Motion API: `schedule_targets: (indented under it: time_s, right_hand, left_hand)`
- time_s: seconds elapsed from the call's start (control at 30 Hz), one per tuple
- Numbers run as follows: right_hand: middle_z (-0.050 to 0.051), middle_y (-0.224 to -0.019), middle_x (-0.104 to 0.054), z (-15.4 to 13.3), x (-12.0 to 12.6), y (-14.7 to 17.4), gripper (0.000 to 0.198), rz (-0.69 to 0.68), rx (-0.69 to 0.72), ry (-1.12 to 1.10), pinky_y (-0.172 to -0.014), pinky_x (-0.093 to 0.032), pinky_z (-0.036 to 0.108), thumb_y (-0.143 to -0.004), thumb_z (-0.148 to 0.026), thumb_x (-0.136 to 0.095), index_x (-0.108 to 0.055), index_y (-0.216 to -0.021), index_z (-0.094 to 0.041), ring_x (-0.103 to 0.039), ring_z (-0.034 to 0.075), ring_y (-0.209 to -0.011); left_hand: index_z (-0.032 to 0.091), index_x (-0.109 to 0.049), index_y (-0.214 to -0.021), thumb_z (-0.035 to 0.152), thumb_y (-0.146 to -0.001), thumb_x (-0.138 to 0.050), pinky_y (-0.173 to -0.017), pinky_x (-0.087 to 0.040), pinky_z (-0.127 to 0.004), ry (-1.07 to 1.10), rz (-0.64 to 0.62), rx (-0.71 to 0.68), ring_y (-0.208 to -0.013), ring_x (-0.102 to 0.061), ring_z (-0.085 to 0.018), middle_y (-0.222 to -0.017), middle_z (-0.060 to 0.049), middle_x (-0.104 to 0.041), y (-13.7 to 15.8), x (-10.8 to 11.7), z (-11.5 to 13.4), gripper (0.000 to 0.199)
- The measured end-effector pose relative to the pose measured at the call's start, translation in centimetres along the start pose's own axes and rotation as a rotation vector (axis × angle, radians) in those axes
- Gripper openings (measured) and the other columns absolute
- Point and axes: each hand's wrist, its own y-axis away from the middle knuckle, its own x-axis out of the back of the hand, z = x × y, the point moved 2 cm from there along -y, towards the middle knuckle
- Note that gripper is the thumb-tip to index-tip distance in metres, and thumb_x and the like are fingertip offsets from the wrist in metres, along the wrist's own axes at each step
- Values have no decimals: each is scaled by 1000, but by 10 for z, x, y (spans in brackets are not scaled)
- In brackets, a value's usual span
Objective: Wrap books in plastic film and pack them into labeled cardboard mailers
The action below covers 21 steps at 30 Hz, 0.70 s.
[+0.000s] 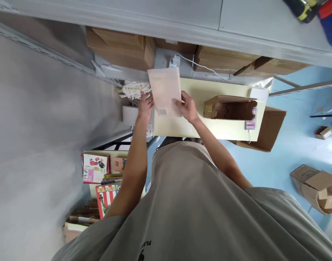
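A pale book with a barcode near its lower edge is raised above the cream tabletop. My right hand grips its lower right side, with the thumb over the cover. To the left of the book, my left hand has its fingers apart beside a heap of white paper strips. Its fingertips reach the near edge of that heap; whether they touch a strip I cannot tell.
An open cardboard box stands on the table's right part. Closed cartons sit under the grey shelf. A white cable runs behind the table. Stacked books lie at lower left, and another open carton is on the floor.
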Motion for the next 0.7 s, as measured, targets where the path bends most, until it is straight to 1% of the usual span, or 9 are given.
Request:
schedule_targets:
  time_s: [0.07, 0.13, 0.2, 0.27, 0.33, 0.47, 0.53, 0.6, 0.7]
  right_hand:
    - [9, -135, -83, -18, 27, 37, 72, 24, 19, -163, -107, -72, 48, -94, -93, -79, -72, -131, -31, -78, 34, -132]
    - [8, -133, -84, -28, 56, 68, 76, 72, -12, -249, -105, -73, 48, -91, -96, -81, -73, -133, -33, -80, 34, -130]
    - [8, -131, -85, -31, 85, 92, 78, 131, -34, -284, -105, -74, 50, -88, -96, -83, -72, -132, -33, -80, 34, -130]
    - [8, -131, -85, -27, 112, 107, 77, 202, -42, -299, -107, -74, 52, -87, -96, -84, -72, -131, -33, -80, 35, -132]
    - [8, -130, -85, -20, 137, 118, 76, 265, -53, -313, -108, -74, 53, -87, -95, -85, -72, -129, -33, -80, 35, -132]
    - [8, -132, -86, -9, 176, 129, 76, 317, -64, -334, -109, -75, 55, -87, -94, -86, -72, -129, -33, -81, 35, -132]
    - [9, -137, -85, -8, 197, 131, 76, 309, -47, -307, -112, -75, 56, -89, -95, -84, -73, -131, -33, -80, 35, -136]
    - [10, -143, -85, -5, 223, 130, 78, 295, -14, -262, -120, -72, 58, -89, -95, -86, -74, -134, -32, -79, 35, -142]
    - [14, -147, -84, 10, 273, 128, 84, 313, -14, -169, -134, -63, 63, -83, -86, -97, -77, -142, -30, -77, 38, -149]
  left_hand:
    - [22, -77, -116, 86, -119, -37, -113, -71, -60, 39, -167, 58, -133, -83, -39, -113, -16, -86, 19, -17, 17, 75]
    - [21, -80, -115, 77, -121, -44, -108, -73, -66, 25, -277, 84, -134, -82, -45, -103, -15, -86, 44, -43, 26, 67]
    - [20, -82, -115, 71, -119, -56, -109, -74, -63, -6, -353, 95, -135, -83, -45, -100, -13, -85, 71, -73, 27, 57]
    - [20, -83, -118, 75, -117, -60, -113, -74, -57, -40, -454, 92, -138, -83, -42, -106, -12, -86, 97, -104, 28, 60]
    - [21, -82, -122, 79, -115, -66, -115, -73, -55, -78, -513, 43, -140, -82, -41, -113, -12, -86, 120, -133, 31, 61]
    - [21, -81, -125, 62, -104, -93, -113, -72, -51, -162, -565, -79, -137, -82, -41, -118, -10, -85, 147, -185, 46, 47]
    - [20, -81, -123, 52, -101, -98, -110, -72, -48, -196, -584, -130, -133, -83, -40, -116, -9, -84, 150, -206, 51, 42]
    - [18, -81, -118, 43, -100, -98, -106, -72, -46, -231, -516, -184, -129, -83, -39, -113, -8, -83, 143, -220, 51, 36]
    - [15, -79, -107, 32, -102, -95, -100, -71, -41, -282, -339, -254, -125, -82, -39, -104, -7, -79, 123, -231, 46, 24]
